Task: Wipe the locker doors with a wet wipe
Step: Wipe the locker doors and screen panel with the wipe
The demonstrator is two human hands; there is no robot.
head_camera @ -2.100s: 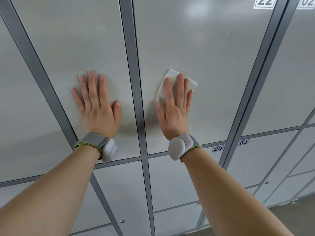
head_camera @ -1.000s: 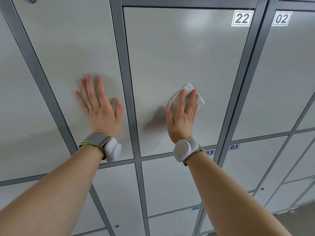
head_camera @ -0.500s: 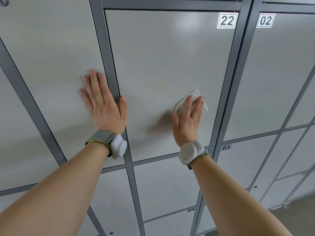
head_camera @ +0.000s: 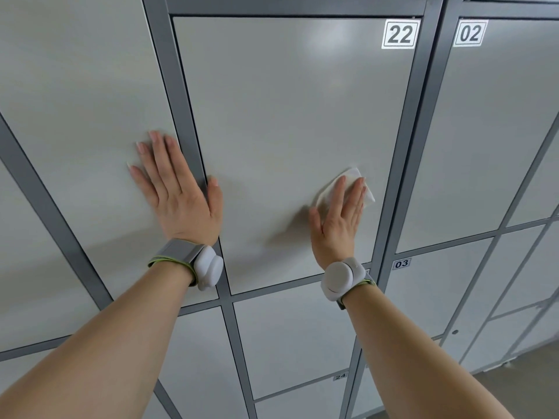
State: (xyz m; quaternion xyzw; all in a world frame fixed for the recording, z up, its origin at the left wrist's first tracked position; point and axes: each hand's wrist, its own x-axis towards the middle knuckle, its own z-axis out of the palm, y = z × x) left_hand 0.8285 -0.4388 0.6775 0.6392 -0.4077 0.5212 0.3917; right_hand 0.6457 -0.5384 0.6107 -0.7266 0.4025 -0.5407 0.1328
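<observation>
right hand (head_camera: pixel 338 219): flat, fingers straight and close together, pressing the wet wipe (head_camera: pixel 352 176) against door 22 (head_camera: pixel 287 116); nothing curls round the wipe.
left hand (head_camera: pixel 178 192): spread flat and holding nothing; fingers rest on the neighbouring door (head_camera: pixel 75 101), the palm lies across the grey frame post (head_camera: pixel 178 95), and the thumb is at door 22's left edge (a brace, by the look of it).
wet wipe: a folded white pad, mostly hidden under the right fingers, with corners showing above and to the right. it sits low on door 22, near the right edge.
how the wipe will handle: probably light, limp and damp. it could bunch up or slip out if the pressure eases, so it is best kept under flat fingers over its middle, not pinched at a corner.
door 22: a smooth pale grey panel, likely slick once wet and stiff enough to lean on. its upper part, by the number plate (head_camera: pixel 400 34), is well apart from the wipe.
wrists: a white pod on a band at each one.
around: door 02 (head_camera: pixel 499 116) to the right, with more doors below.
</observation>
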